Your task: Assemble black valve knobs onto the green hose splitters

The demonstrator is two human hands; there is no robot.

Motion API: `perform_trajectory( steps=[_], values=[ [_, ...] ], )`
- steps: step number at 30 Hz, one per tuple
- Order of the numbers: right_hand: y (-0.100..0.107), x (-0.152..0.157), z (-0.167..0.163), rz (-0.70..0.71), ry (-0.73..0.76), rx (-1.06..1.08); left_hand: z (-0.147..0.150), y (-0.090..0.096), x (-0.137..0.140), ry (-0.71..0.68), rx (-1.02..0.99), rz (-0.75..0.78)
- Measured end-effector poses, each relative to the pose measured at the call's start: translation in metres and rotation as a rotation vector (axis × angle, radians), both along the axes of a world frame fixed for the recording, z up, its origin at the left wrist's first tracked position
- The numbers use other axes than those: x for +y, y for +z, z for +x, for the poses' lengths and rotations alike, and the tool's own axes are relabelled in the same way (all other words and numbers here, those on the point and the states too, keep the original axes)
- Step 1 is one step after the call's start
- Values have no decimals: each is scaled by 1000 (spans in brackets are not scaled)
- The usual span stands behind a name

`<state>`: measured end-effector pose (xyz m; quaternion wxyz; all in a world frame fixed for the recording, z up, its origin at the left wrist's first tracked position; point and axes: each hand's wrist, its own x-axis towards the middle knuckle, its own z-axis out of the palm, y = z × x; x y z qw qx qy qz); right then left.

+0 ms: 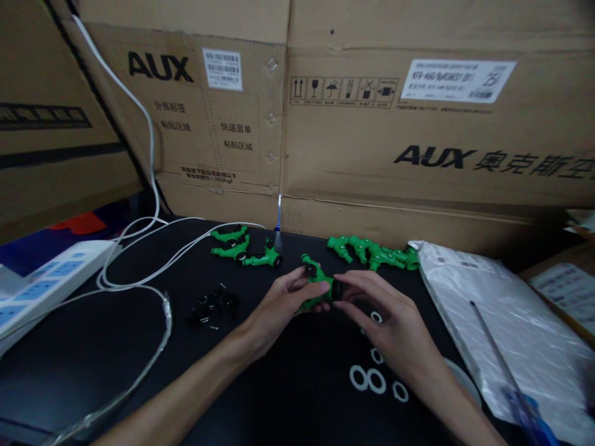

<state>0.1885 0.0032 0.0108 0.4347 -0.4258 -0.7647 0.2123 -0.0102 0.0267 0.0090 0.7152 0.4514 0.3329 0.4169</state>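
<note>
My left hand (297, 294) is closed around the body of a green Y-shaped hose splitter (312, 266), which has a black part on one arm. At the connector's right end, the fingertips of my right hand (388, 310) pinch a black collar (336, 289). Part of the connector is hidden behind my left fingers. Under and beside my right hand lie several white ring washers (376, 381). Left of my hands is a pile of small black parts and screws (214, 306).
Green connectors with black parts (231, 246) lie at the back left; plain green connectors (379, 254) are clustered at the back right. A screwdriver (497, 353) rests on a white plastic package (465, 310). White cables and a power strip (60, 282) occupy the left. Cardboard boxes (344, 167) wall the back.
</note>
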Motion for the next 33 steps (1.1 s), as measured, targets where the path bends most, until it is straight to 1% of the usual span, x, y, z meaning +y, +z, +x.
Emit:
perform_trajectory(
  steps=[5,9,13,16,19,28,30,33],
  values=[
    [1,0,-2,77,-5,-57,0,2,-1,12,-7,-40],
    [-1,-1,-3,199,-7,-124,0,1,-1,14,-2,-64],
    [-8,-2,-2,306,8,-202,-1,-2,0,14,-1,-73],
    [-12,-1,-1,348,-8,-251,-1,-3,0,21,6,-71],
    [-11,-1,-1,360,-20,-265,0,-2,0,24,14,-61],
    [-9,-4,-2,293,-72,-248,1,-1,0,16,57,-27],
    [-7,-6,-2,210,-53,-203,1,-1,0,15,53,-21],
    [-3,-7,-2,-6,21,-104,1,-2,1,49,45,-24]
  ],
)
